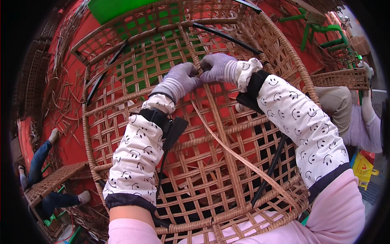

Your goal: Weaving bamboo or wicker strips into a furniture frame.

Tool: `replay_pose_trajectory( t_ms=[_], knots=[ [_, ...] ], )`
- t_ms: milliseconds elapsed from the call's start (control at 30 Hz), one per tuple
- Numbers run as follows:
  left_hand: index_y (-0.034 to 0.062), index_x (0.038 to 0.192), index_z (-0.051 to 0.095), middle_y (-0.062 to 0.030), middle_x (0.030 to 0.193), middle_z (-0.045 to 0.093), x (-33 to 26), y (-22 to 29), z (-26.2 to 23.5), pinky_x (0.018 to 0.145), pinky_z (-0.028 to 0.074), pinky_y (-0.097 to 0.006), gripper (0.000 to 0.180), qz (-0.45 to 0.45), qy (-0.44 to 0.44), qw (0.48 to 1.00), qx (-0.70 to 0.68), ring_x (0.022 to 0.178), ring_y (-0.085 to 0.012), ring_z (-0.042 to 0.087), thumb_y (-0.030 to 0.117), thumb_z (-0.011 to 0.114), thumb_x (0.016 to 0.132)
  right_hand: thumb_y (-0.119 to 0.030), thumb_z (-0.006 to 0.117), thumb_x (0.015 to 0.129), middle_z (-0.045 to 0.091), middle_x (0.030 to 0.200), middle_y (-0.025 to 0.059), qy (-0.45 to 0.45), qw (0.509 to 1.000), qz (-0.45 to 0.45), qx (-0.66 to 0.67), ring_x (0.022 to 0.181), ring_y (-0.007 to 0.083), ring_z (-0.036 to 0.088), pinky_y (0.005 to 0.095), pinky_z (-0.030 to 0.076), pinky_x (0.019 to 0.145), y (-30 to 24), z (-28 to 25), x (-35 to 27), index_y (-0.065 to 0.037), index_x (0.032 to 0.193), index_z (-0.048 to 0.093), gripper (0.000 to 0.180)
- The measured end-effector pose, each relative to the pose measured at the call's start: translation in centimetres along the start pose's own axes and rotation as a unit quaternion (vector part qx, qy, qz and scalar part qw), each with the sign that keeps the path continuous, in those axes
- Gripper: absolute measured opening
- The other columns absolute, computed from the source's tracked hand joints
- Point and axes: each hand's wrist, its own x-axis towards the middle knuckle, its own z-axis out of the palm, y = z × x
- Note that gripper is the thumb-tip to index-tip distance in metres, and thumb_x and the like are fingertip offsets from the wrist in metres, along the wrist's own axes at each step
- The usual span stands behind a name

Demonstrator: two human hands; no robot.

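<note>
Across my lap lies a large woven wicker panel (134, 87) with an open grid and wrapped rims. My left hand (178, 80), in a grey-and-white striped glove, is closed at the panel's middle rib (219, 122), its fingertips bent around the weave. From the other side my right hand (221, 68), gloved alike, pinches the same rib, the two hands nearly touching. A loose pale cane strip (243, 160) runs from just below my hands across the panel toward its near right corner. My fingers hide its upper end and exactly what they grip.
Black straps (106, 73) cross the panel's sides. Beyond it are a green surface (118, 8) and red ground (67, 103) strewn with cane scraps. Other people's legs (40, 158) show at left. At right, another person (357, 122) sits near a wicker piece (341, 79) and a yellow bag (362, 168).
</note>
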Motion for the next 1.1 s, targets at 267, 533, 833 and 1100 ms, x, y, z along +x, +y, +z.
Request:
replay_pose_trajectory(
  t_ms=[267, 533, 833, 1100],
  knots=[
    [0.0117, 0.089, 0.059, -0.0032, 0.087, 0.058, -1.5, 2.3, -0.1, 0.078, 0.041, -0.031, 0.029, -0.040, 0.081, 0.968, 0.233, 0.088, -0.0211, 0.052, 0.026, 0.064, 0.065, -0.025, 0.070, 0.061, 0.059, 0.084, 0.0070, -0.047, 0.993, 0.063, 0.093, 0.073, 0.0142, 0.053, 0.0262, 0.043, 0.066, -0.3, -0.9, 1.1, -0.002, 0.100, 0.055, 0.047],
    [0.0194, 0.095, 0.057, -0.0026, 0.098, 0.052, -1.9, 2.0, 0.1, 0.088, 0.032, -0.035, 0.035, -0.047, 0.088, 0.954, 0.282, 0.101, -0.0210, 0.043, 0.038, 0.061, 0.065, -0.024, 0.070, 0.061, 0.058, 0.081, 0.0067, -0.060, 0.991, 0.049, 0.109, 0.070, 0.0140, 0.054, 0.0274, 0.044, 0.065, 0.1, -0.6, 1.6, -0.002, 0.098, 0.056, 0.045],
    [0.0139, 0.087, 0.053, -0.0043, 0.089, 0.051, -3.8, 1.7, 2.1, 0.077, 0.034, -0.035, 0.036, 0.123, 0.334, 0.899, 0.257, 0.090, -0.0219, 0.047, 0.028, 0.067, 0.057, -0.028, 0.069, 0.060, 0.058, 0.079, 0.0081, -0.042, 0.993, 0.033, 0.109, 0.068, 0.0156, 0.054, 0.0285, 0.045, 0.063, 0.4, -0.6, 1.7, -0.001, 0.096, 0.056, 0.046],
    [0.0117, 0.085, 0.055, -0.0077, 0.088, 0.055, -4.6, 4.4, 2.3, 0.071, 0.044, -0.037, 0.023, -0.052, 0.211, 0.939, 0.267, 0.085, -0.0273, 0.054, 0.026, 0.063, 0.068, -0.034, 0.069, 0.056, 0.060, 0.074, 0.0075, -0.059, 0.982, 0.072, 0.164, 0.065, 0.0179, 0.057, 0.0302, 0.046, 0.058, 0.4, -0.2, 1.6, -0.005, 0.089, 0.059, 0.045]
  ],
)
